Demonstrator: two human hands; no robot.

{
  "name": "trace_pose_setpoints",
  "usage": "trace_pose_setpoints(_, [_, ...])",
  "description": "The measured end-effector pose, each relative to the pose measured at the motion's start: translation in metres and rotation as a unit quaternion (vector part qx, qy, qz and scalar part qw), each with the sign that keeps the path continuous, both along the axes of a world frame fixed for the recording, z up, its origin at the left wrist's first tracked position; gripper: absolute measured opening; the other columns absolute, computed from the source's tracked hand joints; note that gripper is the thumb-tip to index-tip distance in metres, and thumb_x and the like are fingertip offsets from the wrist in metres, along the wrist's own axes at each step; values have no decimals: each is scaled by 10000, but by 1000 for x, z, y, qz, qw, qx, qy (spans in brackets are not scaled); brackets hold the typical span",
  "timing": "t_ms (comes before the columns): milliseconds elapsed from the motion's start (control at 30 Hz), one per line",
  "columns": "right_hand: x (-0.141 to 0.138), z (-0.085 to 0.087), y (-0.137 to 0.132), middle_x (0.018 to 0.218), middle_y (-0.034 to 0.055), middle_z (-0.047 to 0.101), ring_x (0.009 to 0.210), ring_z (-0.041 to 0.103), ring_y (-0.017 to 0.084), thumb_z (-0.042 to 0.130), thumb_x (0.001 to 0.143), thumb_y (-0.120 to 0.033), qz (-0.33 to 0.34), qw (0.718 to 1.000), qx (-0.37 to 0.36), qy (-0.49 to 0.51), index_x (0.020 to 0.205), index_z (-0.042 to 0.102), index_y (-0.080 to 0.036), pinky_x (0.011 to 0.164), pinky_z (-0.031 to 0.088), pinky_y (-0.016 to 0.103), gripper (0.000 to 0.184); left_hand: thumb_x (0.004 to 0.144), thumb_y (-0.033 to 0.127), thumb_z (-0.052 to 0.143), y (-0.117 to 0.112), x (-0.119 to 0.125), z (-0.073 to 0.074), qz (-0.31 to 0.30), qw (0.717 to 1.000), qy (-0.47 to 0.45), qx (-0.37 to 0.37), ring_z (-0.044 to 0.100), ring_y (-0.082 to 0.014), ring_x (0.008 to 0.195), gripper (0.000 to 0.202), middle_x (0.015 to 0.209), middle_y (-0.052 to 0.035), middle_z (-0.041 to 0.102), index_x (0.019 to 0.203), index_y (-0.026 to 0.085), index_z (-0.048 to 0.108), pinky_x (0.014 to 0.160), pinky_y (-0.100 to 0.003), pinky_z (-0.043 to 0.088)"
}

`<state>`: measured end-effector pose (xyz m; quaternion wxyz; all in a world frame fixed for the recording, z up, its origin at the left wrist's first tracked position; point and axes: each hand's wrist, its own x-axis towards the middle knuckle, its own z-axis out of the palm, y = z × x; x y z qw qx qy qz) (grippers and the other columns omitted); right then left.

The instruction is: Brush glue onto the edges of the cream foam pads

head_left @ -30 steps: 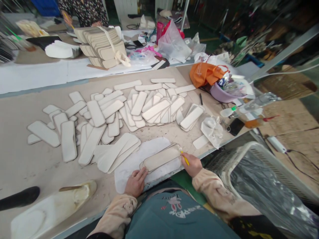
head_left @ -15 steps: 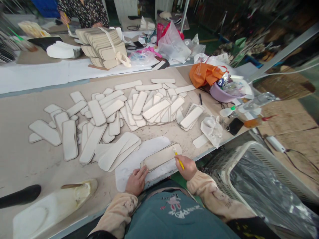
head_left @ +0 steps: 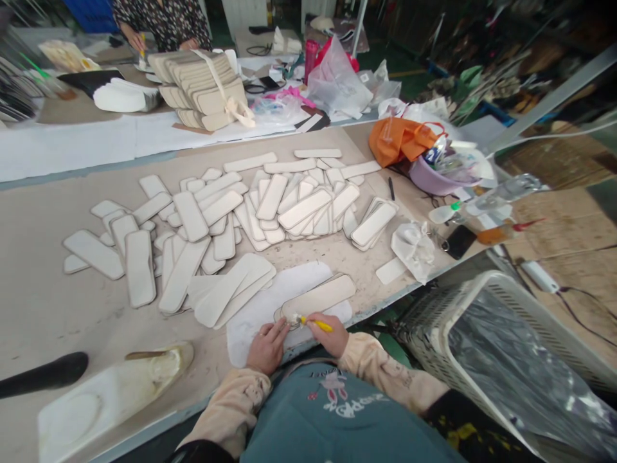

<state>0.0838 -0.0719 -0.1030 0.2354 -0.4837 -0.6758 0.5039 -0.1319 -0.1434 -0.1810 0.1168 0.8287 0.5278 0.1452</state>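
Note:
My right hand (head_left: 330, 334) is closed around a yellow-handled brush (head_left: 322, 325). Its pale bristles are at the left end of a small stack of long beige strips with rounded corners (head_left: 321, 297). At that same end, the closed fingers of my left hand (head_left: 268, 346) hold the strips' edge; the thumb is not clearly seen. Under the stack lies a white sheet (head_left: 245, 331) at the table's near edge. Several loose pale strips (head_left: 236, 292) overlap just beyond the sheet, and a wide heap of similar strips (head_left: 190, 218) spreads behind them.
A cut-open white jug (head_left: 96, 405) with a stick inside lies at the left. To the right are a plastic bag (head_left: 413, 249), a phone (head_left: 459, 242), bottles and a purple basin (head_left: 434, 180). A lined crate (head_left: 446, 286) stands below. A person works across the table.
My right hand has moved the brush left and nearer to me, from the strips' right end to their left end beside my left hand. The left hand stays at the strips' edge.

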Motion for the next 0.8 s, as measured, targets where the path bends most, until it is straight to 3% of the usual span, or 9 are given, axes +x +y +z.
trace_pose_setpoints(67, [22,-4,12,502,-38,527,496,525,123,467,848,-321,-88,994,-61,-6,796,625,-191,525,436,225,211,778,79,404,0,0,-1,1,1000,-4,-4,468,-240,970,512,1312,-95,489,1271,176,504,861,-412,459])
trace_pose_setpoints(133, [48,-4,24,463,-46,486,470,500,127,487,824,-322,-172,983,-66,-25,748,611,-190,512,429,233,196,780,80,400,-1,-1,-2,2,1000,-2,-11,470,-242,977,512,1320,-97,484,1274,172,502,870,-417,455])
trace_pose_setpoints(233, [70,5,32,471,-44,460,474,481,132,478,828,-343,-218,974,-46,-37,755,592,-190,509,418,242,205,780,85,400,-2,-1,-2,2,1000,2,-24,474,-247,987,521,1330,-101,477,1286,168,491,874,-423,455])
trace_pose_setpoints(333, [50,13,23,499,-36,476,500,496,130,463,847,-370,-176,984,-36,-6,763,592,-194,531,431,241,234,777,85,399,-2,-1,-1,3,1000,1,-31,482,-248,995,533,1327,-102,481,1294,180,483,870,-429,458])
trace_pose_setpoints(433, [12,11,8,553,-36,535,538,540,119,444,865,-370,-47,997,-55,34,846,609,-199,572,454,230,239,767,71,394,-2,0,1,5,1000,2,-30,487,-242,982,548,1324,-93,485,1293,190,485,868,-428,460])
trace_pose_setpoints(533, [4,0,8,546,-44,552,533,554,111,441,861,-368,-30,997,-68,17,875,618,-194,570,460,221,249,762,63,390,-1,1,3,7,1000,3,-23,486,-240,971,554,1321,-95,487,1292,192,486,862,-427,464])
trace_pose_setpoints(667, [66,-8,33,523,-38,556,528,564,129,451,837,-405,-143,987,-25,-66,830,621,-187,555,468,235,277,761,56,392,1,1,5,7,1000,8,-13,482,-234,955,533,1304,-94,503,1266,178,513,839,-408,476])
trace_pose_setpoints(800, [130,-2,58,523,-26,544,514,558,151,419,851,-414,-199,974,15,-111,862,603,-184,537,452,259,295,744,39,388,1,3,7,9,1000,15,-1,485,-232,939,548,1299,-89,511,1257,180,522,829,-405,482])
